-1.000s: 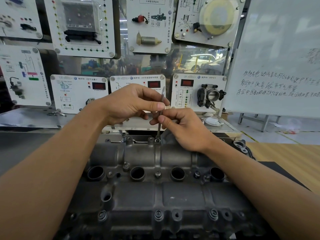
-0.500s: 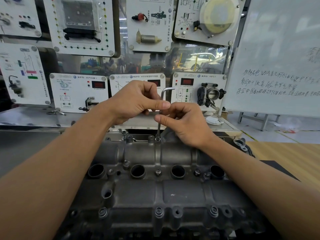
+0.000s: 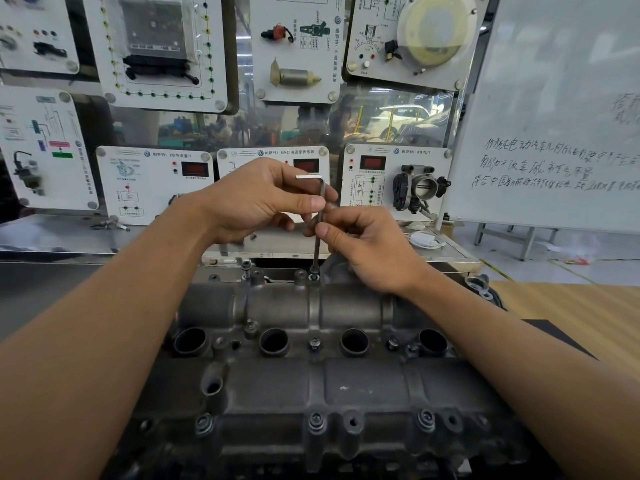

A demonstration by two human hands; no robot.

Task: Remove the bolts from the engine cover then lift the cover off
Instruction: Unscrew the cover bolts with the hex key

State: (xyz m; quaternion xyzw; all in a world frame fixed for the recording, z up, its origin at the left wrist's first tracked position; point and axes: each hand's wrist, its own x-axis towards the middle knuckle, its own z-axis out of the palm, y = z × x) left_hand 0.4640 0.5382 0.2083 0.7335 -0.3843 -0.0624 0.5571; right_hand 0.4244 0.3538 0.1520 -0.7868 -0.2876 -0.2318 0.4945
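A dark grey engine cover [image 3: 349,382] with several round plug holes fills the lower middle. An L-shaped hex key [image 3: 318,237] stands upright with its tip in a bolt [image 3: 314,276] at the cover's far edge. My left hand [image 3: 263,199] pinches the key near its bent top, the short arm pointing left. My right hand [image 3: 367,244] pinches the shaft lower down. More bolts sit in the cover, one at the centre [image 3: 314,342] and several along the near edge, such as one at the front middle [image 3: 316,421].
Behind the engine stands a metal bench [image 3: 52,233] with white training panels, one carrying a throttle body [image 3: 420,188]. A whiteboard [image 3: 554,116] with writing stands at the right. A wooden table top [image 3: 571,313] lies to the right of the engine.
The hex key has turned in the bolt: its short arm swung from edge-on, then pointing right, to pointing left. My left hand rose slightly along the key.
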